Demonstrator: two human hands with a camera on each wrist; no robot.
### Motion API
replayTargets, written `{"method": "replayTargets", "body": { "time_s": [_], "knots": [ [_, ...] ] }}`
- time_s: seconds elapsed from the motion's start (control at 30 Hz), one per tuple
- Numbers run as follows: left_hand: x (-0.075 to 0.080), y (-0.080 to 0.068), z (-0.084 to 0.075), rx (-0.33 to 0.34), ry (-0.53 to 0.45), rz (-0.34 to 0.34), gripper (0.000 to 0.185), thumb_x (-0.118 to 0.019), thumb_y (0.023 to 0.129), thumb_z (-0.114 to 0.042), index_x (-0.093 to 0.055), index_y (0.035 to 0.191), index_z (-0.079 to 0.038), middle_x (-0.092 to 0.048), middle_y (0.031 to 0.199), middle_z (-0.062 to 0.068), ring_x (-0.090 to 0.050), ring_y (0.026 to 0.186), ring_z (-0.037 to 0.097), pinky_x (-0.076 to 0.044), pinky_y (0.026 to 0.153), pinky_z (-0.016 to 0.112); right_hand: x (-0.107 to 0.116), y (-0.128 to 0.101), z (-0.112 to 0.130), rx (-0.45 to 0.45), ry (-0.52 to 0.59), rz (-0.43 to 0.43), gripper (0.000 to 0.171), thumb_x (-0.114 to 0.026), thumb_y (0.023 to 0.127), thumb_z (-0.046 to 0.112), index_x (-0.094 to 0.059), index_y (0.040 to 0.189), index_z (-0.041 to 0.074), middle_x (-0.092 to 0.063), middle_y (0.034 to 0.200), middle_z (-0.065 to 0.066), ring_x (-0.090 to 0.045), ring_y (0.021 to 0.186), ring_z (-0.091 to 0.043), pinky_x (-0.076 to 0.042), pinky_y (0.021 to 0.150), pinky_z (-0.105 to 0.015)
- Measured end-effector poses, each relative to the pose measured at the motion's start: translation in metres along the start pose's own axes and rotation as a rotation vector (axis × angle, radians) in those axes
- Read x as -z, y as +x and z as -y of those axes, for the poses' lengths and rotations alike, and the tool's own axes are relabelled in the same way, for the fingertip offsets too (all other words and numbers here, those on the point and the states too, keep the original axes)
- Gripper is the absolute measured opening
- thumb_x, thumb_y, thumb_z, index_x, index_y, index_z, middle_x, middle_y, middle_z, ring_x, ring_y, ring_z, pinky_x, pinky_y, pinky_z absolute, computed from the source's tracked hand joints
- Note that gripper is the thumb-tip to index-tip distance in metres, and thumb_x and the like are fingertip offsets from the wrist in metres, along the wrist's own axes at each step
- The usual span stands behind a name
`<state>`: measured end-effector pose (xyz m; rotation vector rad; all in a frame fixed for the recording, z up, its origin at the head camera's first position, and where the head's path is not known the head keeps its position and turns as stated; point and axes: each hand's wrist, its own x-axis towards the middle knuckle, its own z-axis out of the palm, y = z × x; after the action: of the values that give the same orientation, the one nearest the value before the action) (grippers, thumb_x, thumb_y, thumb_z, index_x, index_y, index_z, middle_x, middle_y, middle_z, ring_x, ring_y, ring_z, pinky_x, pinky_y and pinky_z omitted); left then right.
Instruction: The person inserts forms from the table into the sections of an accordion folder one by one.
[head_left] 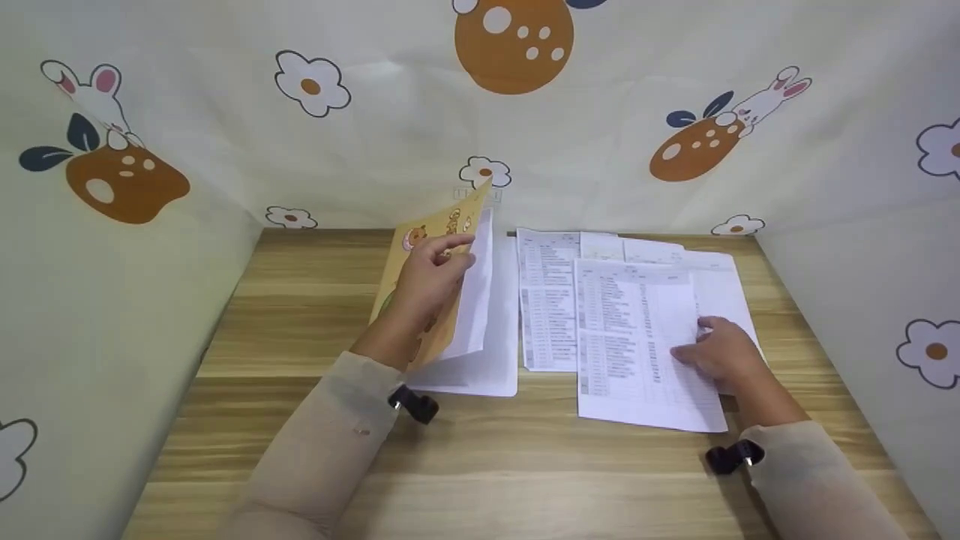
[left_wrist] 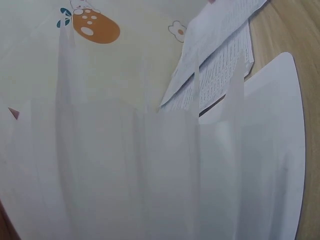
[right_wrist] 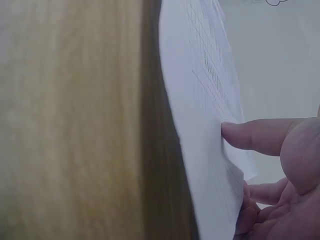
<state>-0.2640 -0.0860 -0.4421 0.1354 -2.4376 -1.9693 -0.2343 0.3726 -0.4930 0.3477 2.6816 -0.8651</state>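
Observation:
On the left a yellow folder with cartoon bears on its cover stands partly open, its cover raised and slanting. My left hand holds the cover from its outer side, thumb and index finger at the free edge. Inside, translucent sleeves fill much of the left wrist view. To the right, my right hand pinches the right edge of a printed sheet, thumb on top and the other fingers beneath. That sheet's near edge lifts off the table in the right wrist view.
More printed sheets lie spread behind and beside the held one, overlapping. The wooden table runs back to a pale patterned curtain, which closes in both sides too. A black wrist camera sits on the left sleeve.

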Motion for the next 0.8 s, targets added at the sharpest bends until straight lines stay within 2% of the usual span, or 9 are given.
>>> {"method": "replayTargets", "body": {
  "time_s": [0.23,0.37,0.5,0.67,0.8],
  "knots": [
    [-0.001,0.0,-0.001,0.013,0.017,-0.004,0.04,-0.071,0.096,-0.034,-0.074,0.136,-0.029,-0.055,0.134,0.001,-0.058,0.097,0.018,-0.052,0.077,0.028,0.003,0.001,-0.004,0.033,-0.031,-0.043,0.086,-0.08,0.091,0.028,-0.04,0.156,-0.011,-0.056,0.145,-0.035,-0.059,0.125,-0.044,-0.051,0.104,-0.053],
    [-0.001,0.0,-0.002,0.038,0.018,0.003,0.041,-0.07,0.097,-0.036,-0.073,0.137,-0.031,-0.055,0.133,-0.001,-0.059,0.105,0.02,-0.054,0.083,0.031,0.006,0.002,-0.005,0.007,-0.002,-0.038,0.075,-0.069,0.098,0.025,-0.04,0.159,-0.007,-0.053,0.15,-0.034,-0.057,0.131,-0.046,-0.05,0.108,-0.056],
    [-0.001,0.0,-0.002,0.045,0.019,0.008,0.04,-0.07,0.096,-0.037,-0.073,0.136,-0.032,-0.055,0.133,0.0,-0.059,0.106,0.021,-0.054,0.084,0.032,0.009,0.001,-0.007,0.012,0.005,-0.057,0.063,-0.058,0.103,0.021,-0.044,0.158,-0.005,-0.057,0.147,-0.033,-0.061,0.127,-0.043,-0.053,0.104,-0.053],
    [-0.001,0.0,-0.003,0.062,0.036,0.011,0.037,-0.07,0.097,-0.037,-0.074,0.134,-0.036,-0.054,0.135,-0.001,-0.058,0.108,0.021,-0.054,0.084,0.032,0.013,0.0,-0.01,0.041,0.029,-0.087,0.058,-0.055,0.104,0.022,-0.049,0.156,-0.003,-0.061,0.144,-0.032,-0.064,0.12,-0.039,-0.054,0.089,-0.039],
    [-0.001,0.0,-0.005,0.074,0.043,0.014,0.035,-0.07,0.098,-0.037,-0.074,0.133,-0.039,-0.053,0.128,0.0,-0.058,0.106,0.02,-0.053,0.081,0.03,0.017,0.0,-0.011,0.055,0.132,-0.09,0.058,-0.057,0.104,0.022,-0.049,0.157,-0.001,-0.06,0.146,-0.032,-0.067,0.109,-0.026,-0.055,0.079,-0.027]
  ]
}}
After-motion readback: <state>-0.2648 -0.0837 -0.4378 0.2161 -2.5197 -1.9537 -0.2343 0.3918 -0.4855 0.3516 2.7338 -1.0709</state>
